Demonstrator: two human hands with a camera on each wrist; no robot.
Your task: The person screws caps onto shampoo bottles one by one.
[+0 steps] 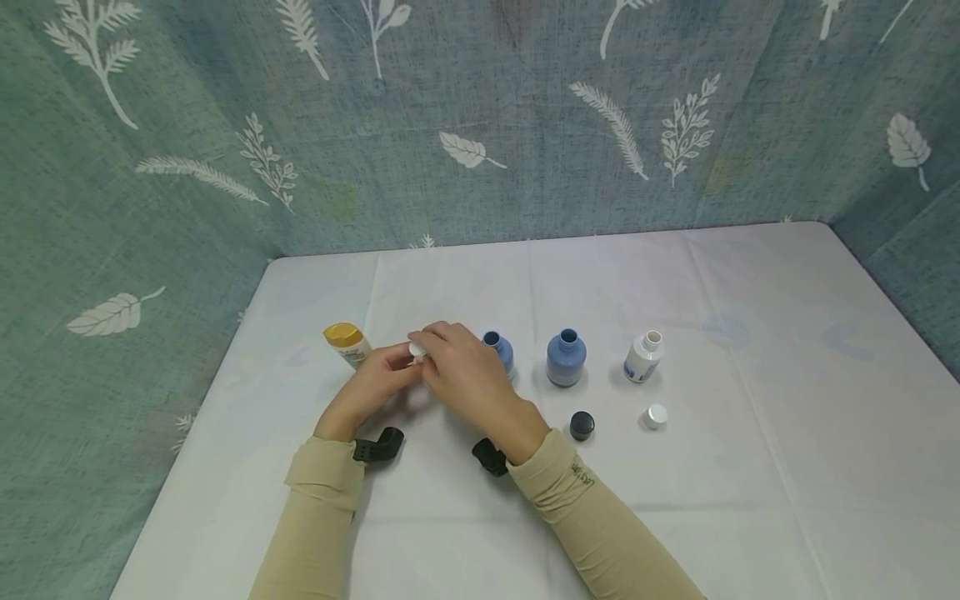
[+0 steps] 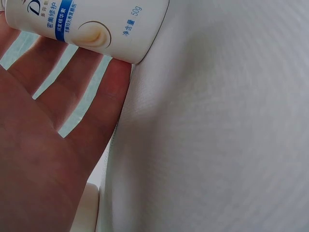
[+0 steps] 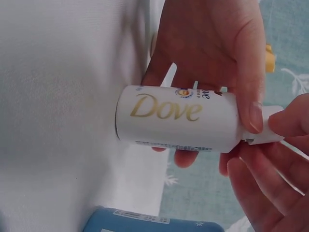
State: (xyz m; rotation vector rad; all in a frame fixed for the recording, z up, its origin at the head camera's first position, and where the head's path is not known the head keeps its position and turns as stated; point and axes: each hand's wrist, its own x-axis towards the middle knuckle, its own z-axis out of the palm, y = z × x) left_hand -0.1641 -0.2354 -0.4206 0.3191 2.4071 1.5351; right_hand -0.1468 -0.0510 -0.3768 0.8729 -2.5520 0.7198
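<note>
A white Dove bottle (image 3: 174, 118) stands upright, its base right at the white tablecloth. My left hand (image 1: 375, 383) holds it, with the thumb at the neck and the fingers (image 2: 113, 87) spread around the far side. At the top, the right hand (image 1: 465, 375) pinches the white cap (image 3: 265, 136) between thumb and fingers; the cap sits tilted at the neck. From the head view most of this bottle is hidden behind both hands, with only a bit of white showing between the fingertips.
Left of the hands stands a white bottle with a yellow cap (image 1: 344, 335). To the right are two uncapped blue bottles, one partly hidden (image 1: 501, 354) and one whole (image 1: 566, 360), then an uncapped white bottle (image 1: 643, 358). A black cap (image 1: 582, 425) and white cap (image 1: 656, 417) lie nearer.
</note>
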